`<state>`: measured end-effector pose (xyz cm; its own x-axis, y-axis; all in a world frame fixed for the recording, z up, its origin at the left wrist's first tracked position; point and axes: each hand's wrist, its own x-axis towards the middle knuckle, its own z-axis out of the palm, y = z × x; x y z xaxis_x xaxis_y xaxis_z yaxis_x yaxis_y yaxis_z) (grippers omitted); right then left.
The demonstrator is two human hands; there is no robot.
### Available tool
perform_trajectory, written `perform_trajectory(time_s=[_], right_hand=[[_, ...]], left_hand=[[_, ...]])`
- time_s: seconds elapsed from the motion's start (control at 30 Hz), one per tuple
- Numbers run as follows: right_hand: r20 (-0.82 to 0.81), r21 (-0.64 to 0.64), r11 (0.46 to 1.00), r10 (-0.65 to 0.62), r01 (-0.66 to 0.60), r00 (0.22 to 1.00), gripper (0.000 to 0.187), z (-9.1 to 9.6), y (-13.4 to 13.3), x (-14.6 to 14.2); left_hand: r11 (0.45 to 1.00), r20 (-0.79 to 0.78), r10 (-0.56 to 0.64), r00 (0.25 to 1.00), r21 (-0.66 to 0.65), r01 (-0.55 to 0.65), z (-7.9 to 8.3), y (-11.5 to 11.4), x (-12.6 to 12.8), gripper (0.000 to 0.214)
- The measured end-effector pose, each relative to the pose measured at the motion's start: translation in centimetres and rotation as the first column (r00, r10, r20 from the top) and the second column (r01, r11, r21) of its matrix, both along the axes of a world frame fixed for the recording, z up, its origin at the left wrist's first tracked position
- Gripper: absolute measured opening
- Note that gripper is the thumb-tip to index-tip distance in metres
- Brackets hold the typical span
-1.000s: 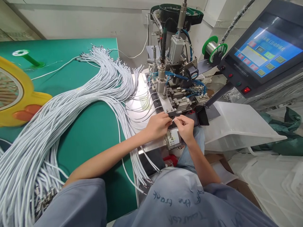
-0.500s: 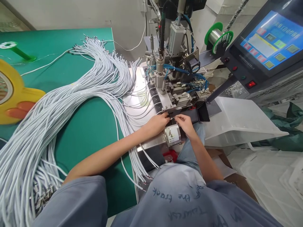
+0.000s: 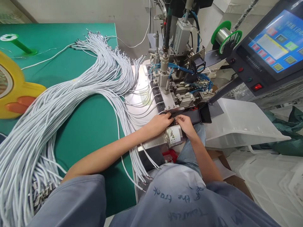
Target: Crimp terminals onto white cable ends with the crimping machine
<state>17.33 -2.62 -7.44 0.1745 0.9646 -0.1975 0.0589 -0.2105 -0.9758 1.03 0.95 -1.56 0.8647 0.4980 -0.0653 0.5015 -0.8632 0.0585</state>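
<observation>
My left hand (image 3: 163, 122) is closed at the front edge of a pneumatic soldering machine (image 3: 168, 97). Its fingers pinch a thin white cable, whose tip (image 3: 174, 119) just shows between my hands. From the right, my right hand (image 3: 186, 124) pinches the same tip with thumb and forefinger; the finest part is too small to make out. Several white cables (image 3: 139, 115) run from the large bundle (image 3: 82, 85) into the black row of slots along the machine's left side. Below my hands is a metal cylinder with a white label (image 3: 174, 134).
A green mat (image 3: 82, 126) carries the bundle, a green spool (image 3: 21, 45) and a yellow duck-shaped thing (image 3: 16, 88). A solder wire reel (image 3: 223, 34) and a lit touch screen (image 3: 279, 41) stand at the right. A translucent plastic bin (image 3: 241, 123) sits below the screen.
My two hands have come closer together around the cable tip, leaving less of it showing. The whole view has shifted slightly; the bundle lies as before.
</observation>
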Motion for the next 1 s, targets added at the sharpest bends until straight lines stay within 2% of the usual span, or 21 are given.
perform_trajectory(time_s=[0.3,0.7,1.0], right_hand=[[-0.024,0.000,1.000,-0.026,0.026,0.999,0.026,-0.09,0.34,0.10],[0.034,-0.006,1.000,0.026,-0.026,0.999,0.030,0.07,0.82,0.21],[0.206,0.105,0.992,0.046,-0.069,0.977,0.018,-0.04,0.67,0.62]], left_hand=[[1.000,-0.004,-0.021,1.000,0.015,0.021,-0.05,0.16,-0.06,0.034],[0.999,0.041,-0.046,0.998,0.030,0.045,-0.51,0.34,-0.27,0.031],[0.998,0.034,-0.056,0.998,0.033,0.055,-0.59,0.50,-0.28,0.031]])
